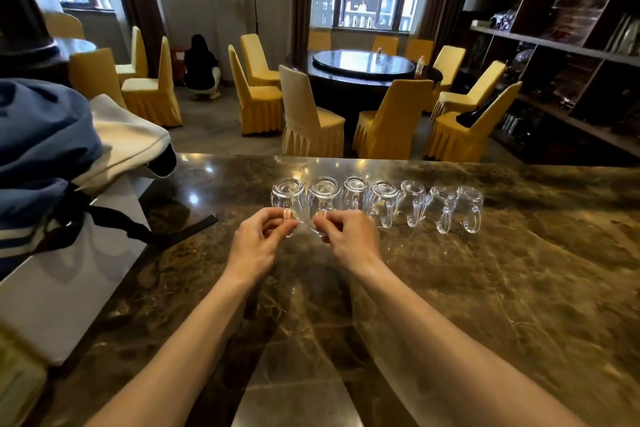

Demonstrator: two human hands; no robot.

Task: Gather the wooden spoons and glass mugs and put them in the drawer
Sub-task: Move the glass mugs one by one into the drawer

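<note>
Seven glass mugs (375,203) stand upside down in a tight row, rims touching, with no gap for my fingers between them. Bare marble counter (485,288) lies open before and right of the row. A blue backpack (41,156) and white box (65,274) block my left side.

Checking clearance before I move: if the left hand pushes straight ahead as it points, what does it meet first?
The left hand already pinches the handle of the leftmost glass mug, so it would push that mug across the marble counter; beyond looks free.
</note>
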